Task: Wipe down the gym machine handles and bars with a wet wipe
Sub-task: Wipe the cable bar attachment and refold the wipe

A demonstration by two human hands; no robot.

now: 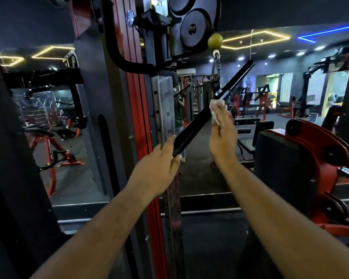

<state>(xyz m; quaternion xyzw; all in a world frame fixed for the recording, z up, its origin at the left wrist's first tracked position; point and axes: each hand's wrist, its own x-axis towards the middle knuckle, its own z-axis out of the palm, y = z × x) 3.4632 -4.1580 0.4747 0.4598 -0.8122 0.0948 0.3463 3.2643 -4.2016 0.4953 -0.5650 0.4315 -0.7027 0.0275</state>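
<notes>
Mirrored gym walls and red machines surround a black straight bar (197,119) hanging tilted from a carabiner (216,65), its long axis running lower-left to upper-right. Left hand (159,164) grips the bar's lower end. Right hand (223,135) presses a crumpled white wet wipe (276,107) around its middle.

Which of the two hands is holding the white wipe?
The right hand, higher up near the middle of the slanted black bar, pinches the crumpled white wet wipe. The left hand grips the bar's lower end bare.
</notes>
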